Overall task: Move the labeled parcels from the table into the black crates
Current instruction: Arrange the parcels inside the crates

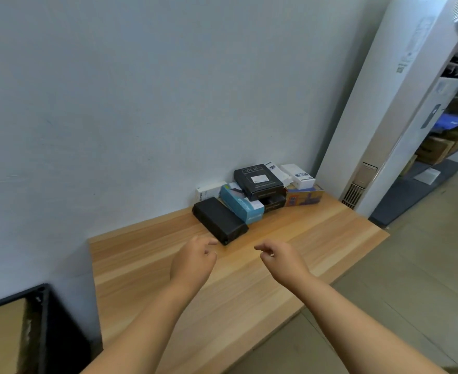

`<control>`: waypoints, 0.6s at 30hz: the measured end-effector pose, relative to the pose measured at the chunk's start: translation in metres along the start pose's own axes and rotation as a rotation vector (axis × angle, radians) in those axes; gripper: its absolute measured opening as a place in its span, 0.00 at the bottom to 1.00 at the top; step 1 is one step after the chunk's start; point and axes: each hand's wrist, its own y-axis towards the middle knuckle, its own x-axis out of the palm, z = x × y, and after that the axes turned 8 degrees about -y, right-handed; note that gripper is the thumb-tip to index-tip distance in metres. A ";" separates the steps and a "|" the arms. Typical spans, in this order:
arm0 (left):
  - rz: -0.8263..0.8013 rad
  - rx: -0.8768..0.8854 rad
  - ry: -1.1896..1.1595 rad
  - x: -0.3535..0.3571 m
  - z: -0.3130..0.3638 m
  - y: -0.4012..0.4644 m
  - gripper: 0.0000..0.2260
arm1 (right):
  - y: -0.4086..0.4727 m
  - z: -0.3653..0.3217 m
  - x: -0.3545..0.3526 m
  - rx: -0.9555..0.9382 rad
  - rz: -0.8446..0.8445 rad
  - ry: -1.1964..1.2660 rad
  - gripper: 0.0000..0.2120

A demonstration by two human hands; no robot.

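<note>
Wood desk (298, 238): parcels are bunched at its far end against the wall, at 12 o'clock from the hands; near half is bare grain.
Left hand (192, 261): hovers over the desk, fingers loosely curled, holding nothing, thumb tip close to the near corner of the black flat parcel (219, 220); can't tell if it touches.
Right hand (283, 259): hovers at 3 o'clock of the left, fingers loosely bent and apart, empty, clear of every box.
Pile: blue box (241, 202) leans between the black flat parcel and the black labeled box (259, 180), which sits on another dark box; white boxes (298, 175) ride on an orange box (305, 197) at 2 o'clock.
Black crate (43, 319): at 8 o'clock, beside the desk's left end, a brown labeled parcel (1, 338) already inside.
Risk 1: pulling the black flat parcel likely drags the blue box, since they touch.
Risk 2: stacked boxes could topple if a lower one goes first; take the top ones first.
Risk 3: desk's right edge drops to the floor at 3 o'clock; a nudged box could slide off.
Room: open desk between hands and pile; wall blocks 12 o'clock, white cabinet (400, 103) blocks 2 o'clock; carry path toward 8 o'clock looks free.
</note>
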 end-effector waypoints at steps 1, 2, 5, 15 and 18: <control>0.006 -0.007 -0.009 0.007 0.000 0.009 0.13 | 0.010 0.006 -0.001 -0.004 -0.004 -0.006 0.14; 0.012 -0.013 -0.019 0.013 -0.001 0.018 0.13 | 0.021 0.012 -0.003 -0.006 -0.009 -0.010 0.14; 0.025 -0.042 -0.047 0.031 -0.002 0.051 0.13 | 0.058 0.027 -0.009 -0.006 -0.023 -0.022 0.14; 0.039 -0.104 -0.106 0.080 0.011 0.169 0.13 | 0.186 0.080 -0.041 -0.021 -0.053 -0.089 0.14; 0.038 -0.110 -0.098 0.090 0.014 0.190 0.13 | 0.213 0.099 -0.044 -0.010 -0.062 -0.091 0.14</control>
